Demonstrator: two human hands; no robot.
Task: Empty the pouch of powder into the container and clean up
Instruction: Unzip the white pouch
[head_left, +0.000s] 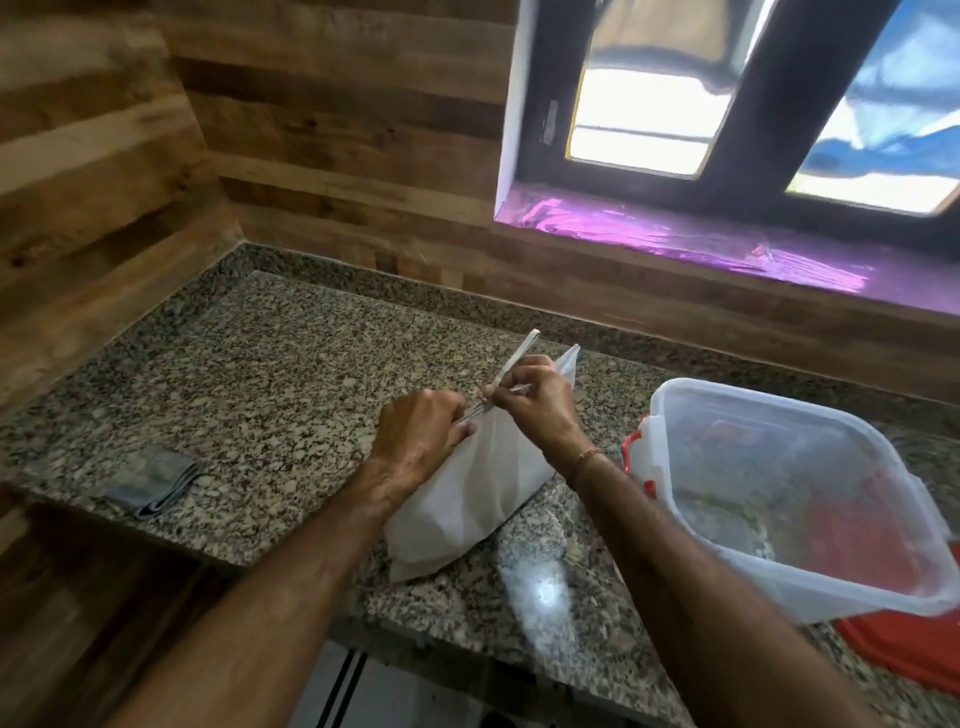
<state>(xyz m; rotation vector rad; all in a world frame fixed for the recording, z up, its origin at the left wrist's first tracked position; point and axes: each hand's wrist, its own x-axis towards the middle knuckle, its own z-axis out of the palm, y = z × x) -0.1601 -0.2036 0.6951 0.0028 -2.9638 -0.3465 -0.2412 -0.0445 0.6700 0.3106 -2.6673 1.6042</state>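
Observation:
A white pouch of powder (467, 499) lies tilted on the granite counter (270, 384), its top edge raised toward the wall. My left hand (415, 441) grips the pouch just below its top. My right hand (535, 400) pinches the top seal, and a thin torn strip (517, 358) sticks up from its fingers. To the right stands a clear plastic container (800, 499) with red clips, open and with no powder showing inside.
A folded grey cloth (150, 483) lies on the counter at the left. A red lid (904, 649) sits under the container's near right corner. Wood-panelled walls close the back and left; a window ledge (675, 234) runs at the back right.

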